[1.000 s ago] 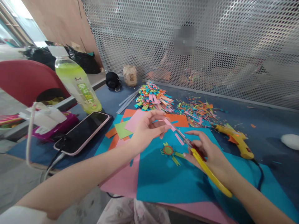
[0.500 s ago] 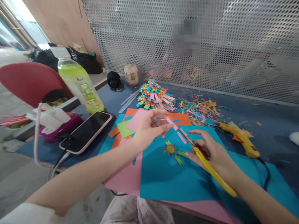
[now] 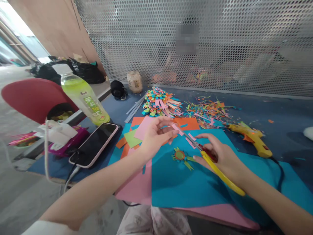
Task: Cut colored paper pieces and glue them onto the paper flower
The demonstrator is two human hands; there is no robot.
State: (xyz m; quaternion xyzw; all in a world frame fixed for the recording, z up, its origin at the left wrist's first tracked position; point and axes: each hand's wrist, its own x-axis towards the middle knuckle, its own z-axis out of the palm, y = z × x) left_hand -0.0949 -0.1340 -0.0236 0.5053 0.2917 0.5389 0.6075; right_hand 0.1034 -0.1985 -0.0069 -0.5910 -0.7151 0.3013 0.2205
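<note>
Paper cutting above a dark blue table [image 3: 288,130], with the likely faults ordered from the largest item to the smallest. The large blue sheet [image 3: 181,189] lies under both hands; were an elbow to drag it, everything resting on it could slide. The scissors [image 3: 212,165], yellow-handled, are gripped in the right hand [image 3: 225,156], their blades angled toward the left hand [image 3: 158,133]; whether the blades are parted cannot be told. The glue gun [image 3: 251,138] lies beyond the right hand, its nozzle near the heap of clippings [image 3: 207,111]; if hot, which does not show, it could mark paper or skin on a careless reach. The left hand pinches a pink strip [image 3: 176,129] between thumb and fingers, near the blade tips: a slack pinch may let it twist and spoil the cut, and an overlong snip may nick a fingertip. The small green-and-orange rosette [image 3: 180,155] lies on the sheet below the blades, one green tail close to the right fingers, where a dropping hand could crush it.
</note>
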